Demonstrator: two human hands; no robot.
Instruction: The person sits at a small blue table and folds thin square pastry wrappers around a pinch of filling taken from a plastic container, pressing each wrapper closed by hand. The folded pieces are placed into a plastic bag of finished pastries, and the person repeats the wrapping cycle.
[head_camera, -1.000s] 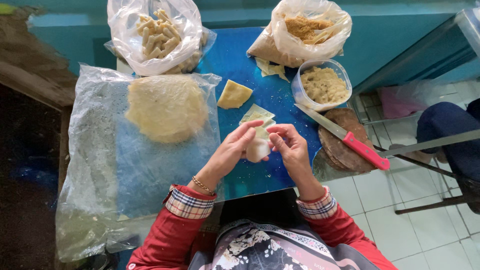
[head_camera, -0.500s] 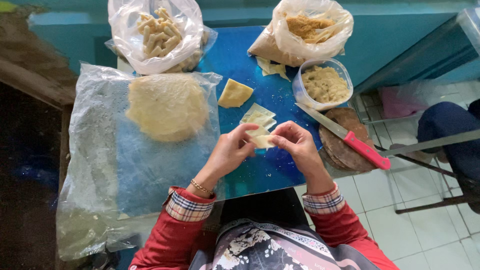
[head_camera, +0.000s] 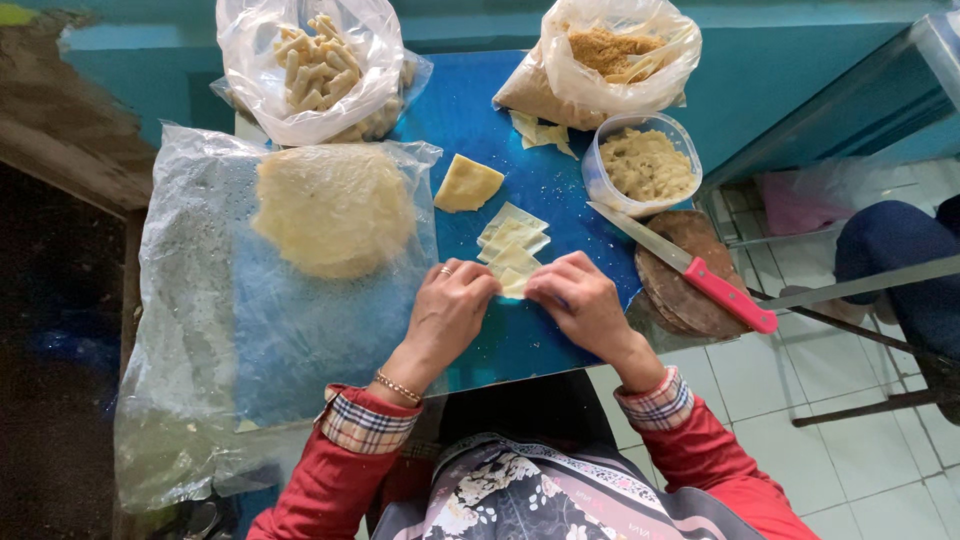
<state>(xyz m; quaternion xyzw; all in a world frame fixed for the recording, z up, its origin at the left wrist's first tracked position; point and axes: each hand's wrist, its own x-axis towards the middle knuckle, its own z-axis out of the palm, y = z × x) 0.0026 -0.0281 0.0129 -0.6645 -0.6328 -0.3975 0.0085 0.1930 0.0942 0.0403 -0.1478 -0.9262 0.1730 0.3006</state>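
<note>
Your left hand (head_camera: 447, 305) and right hand (head_camera: 578, 300) sit side by side near the worktop's (head_camera: 470, 120) near edge, fingertips of both pinching one small pale dough piece (head_camera: 513, 284) between them. That piece lies at the near end of a short stack of cut dough squares (head_camera: 512, 235), which sits around the middle of the blue worktop.

Just beyond the stack: a yellow dough wedge (head_camera: 466, 184). On the left side, a round flat dough sheet (head_camera: 333, 205) lies on a large clear plastic sheet (head_camera: 190, 330) that hangs over the left and near edges.

Far left corner: a clear bag of rolled pastry sticks (head_camera: 312, 62). Far right corner: a bag with brown crumbs (head_camera: 612, 55), some dough scraps (head_camera: 538, 130) just in front of it. Next to that, a clear tub of pale filling (head_camera: 645, 165) at the right edge.

A red-handled knife (head_camera: 690, 268) lies diagonally across a round wooden board (head_camera: 690, 290) that overhangs the right edge, blade tip pointing toward the tub. You've got red sleeves with plaid cuffs, and a bracelet on the left wrist.
</note>
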